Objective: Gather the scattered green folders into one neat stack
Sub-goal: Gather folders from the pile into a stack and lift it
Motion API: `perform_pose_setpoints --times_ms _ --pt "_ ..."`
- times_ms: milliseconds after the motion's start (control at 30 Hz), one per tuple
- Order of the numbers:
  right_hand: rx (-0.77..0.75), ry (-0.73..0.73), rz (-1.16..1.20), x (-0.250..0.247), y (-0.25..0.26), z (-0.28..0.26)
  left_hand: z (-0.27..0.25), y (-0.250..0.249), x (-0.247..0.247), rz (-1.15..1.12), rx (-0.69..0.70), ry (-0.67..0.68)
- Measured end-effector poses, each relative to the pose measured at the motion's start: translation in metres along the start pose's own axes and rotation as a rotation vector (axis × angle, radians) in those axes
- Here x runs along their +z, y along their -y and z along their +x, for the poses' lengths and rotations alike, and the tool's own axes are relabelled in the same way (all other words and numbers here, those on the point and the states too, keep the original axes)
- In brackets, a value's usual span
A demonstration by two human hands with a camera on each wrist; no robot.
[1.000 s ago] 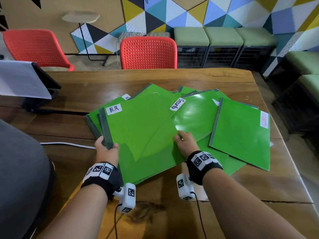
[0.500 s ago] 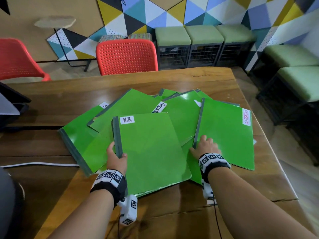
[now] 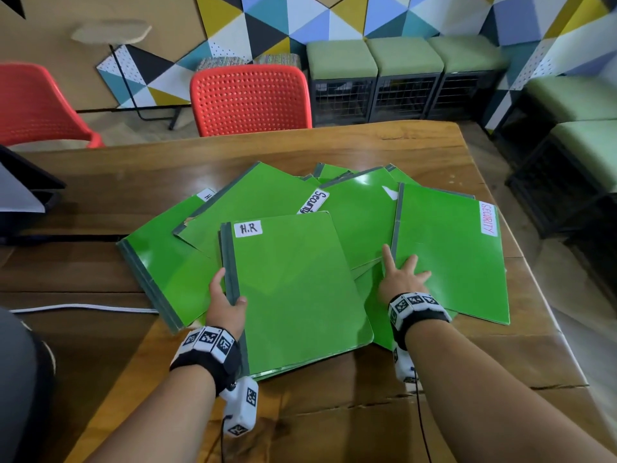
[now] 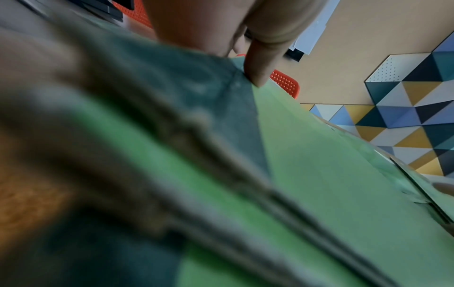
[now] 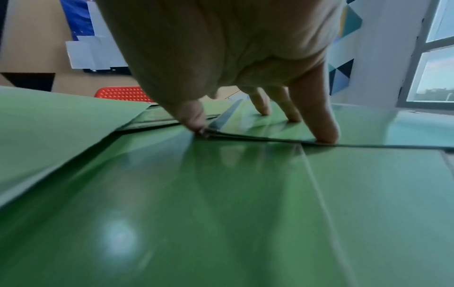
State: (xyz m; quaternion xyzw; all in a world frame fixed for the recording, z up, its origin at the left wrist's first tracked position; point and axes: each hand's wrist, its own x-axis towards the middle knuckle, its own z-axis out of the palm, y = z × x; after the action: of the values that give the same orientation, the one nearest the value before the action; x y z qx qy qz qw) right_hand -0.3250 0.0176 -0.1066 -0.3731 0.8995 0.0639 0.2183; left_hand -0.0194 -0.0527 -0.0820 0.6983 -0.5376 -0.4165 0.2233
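Green H.R folder pinched at its spine by left hand, seemingly.

Head view high above the near edge, tilted down across the tabletop toward the patterned wall; both wrist views low, skimming along the folders, very close; all three share the red chair.
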Motion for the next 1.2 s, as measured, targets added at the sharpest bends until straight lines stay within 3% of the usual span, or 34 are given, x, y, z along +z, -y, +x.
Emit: perform_pose_setpoints --times_ms 167,300,400,533,633,700,767,900,1000,1100,1200 --pt "-0.095 0.041 -0.154 -0.003 0.006 -0.001 0.0 -0.001 -0.002 0.02 0.048 0.024" --pt "-0.254 -0.069 -0.153 -0.026 0.013 -0.024 0.006 0.0 -0.003 0.074 0.054 0.075" --pt "-0.39 -0.13 -0.098 -0.04 0.033 -0.071 0.008 -0.002 -0.004 -0.034 0.035 0.105" --pt "-0.618 -0.052 -0.009 -0.025 0.064 -0.144 0.008 -0.002 -0.003 -0.278 -0.202 0.132" --pt "-0.748 0.062 0.029 -0.005 0.08 -0.178 0.022 0.027 0.007 -0.341 -0.306 0.204" --pt "-0.726 0.125 0.056 0.002 0.085 -0.18 0.03 0.042 0.011 -0.313 -0.324 0.223" --pt "-0.631 0.104 0.131 0.007 0.082 -0.159 0.016 0.025 0.002 -0.296 -0.309 0.248" --pt "-0.298 -0.096 0.29 -0.001 0.056 -0.089 0.01 0.009 -0.004 -0.18 -0.276 0.238" --pt "-0.071 -0.018 0.316 -0.006 0.048 -0.054 0.009 -0.001 -0.003 -0.077 -0.268 0.228" --pt "-0.063 0.055 0.391 -0.004 0.06 -0.043 0.013 -0.007 0.004 -0.018 -0.213 0.231" --pt "-0.11 0.03 0.375 -0.001 0.072 -0.039 0.016 -0.021 0.007 -0.045 -0.149 0.23"
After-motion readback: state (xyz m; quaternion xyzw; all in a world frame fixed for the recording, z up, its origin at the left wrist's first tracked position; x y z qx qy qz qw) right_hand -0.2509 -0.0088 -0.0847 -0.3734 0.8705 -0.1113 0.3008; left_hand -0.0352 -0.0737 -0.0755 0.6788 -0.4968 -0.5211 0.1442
